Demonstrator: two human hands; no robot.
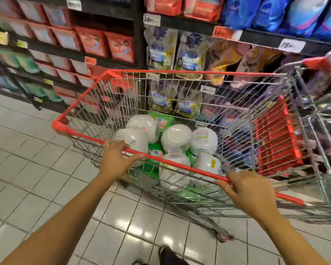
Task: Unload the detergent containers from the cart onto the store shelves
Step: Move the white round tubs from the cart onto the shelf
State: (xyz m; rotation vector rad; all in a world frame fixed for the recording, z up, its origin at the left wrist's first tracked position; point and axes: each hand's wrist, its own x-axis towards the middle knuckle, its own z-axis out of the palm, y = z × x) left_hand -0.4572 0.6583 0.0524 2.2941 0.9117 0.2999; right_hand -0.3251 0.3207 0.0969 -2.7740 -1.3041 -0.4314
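So, far left there's the shelves stacked with red packs, kinda blurry, over a white tile floor. My left hand is wrapped over the red bar on the near edge of the cart, fingers curled round the front of it, toward the bar's left end.

The detergent containers are all sitting down in the bottom of the cart basket: white tubs lying on their sides or bottoms-up, bunched together and touching, with a few green packs wedged between and under them. None on a shelf that I can see. Straight behind the cart, through the wire, there's a row of pale pouches on the middle shelf.

My right hand has the same bar, further along to the right, fingers closed around it with the knuckles up. Past that, the red plastic flap stands upright at the right end of the basket. Blue bags fill the top shelf up on the right.
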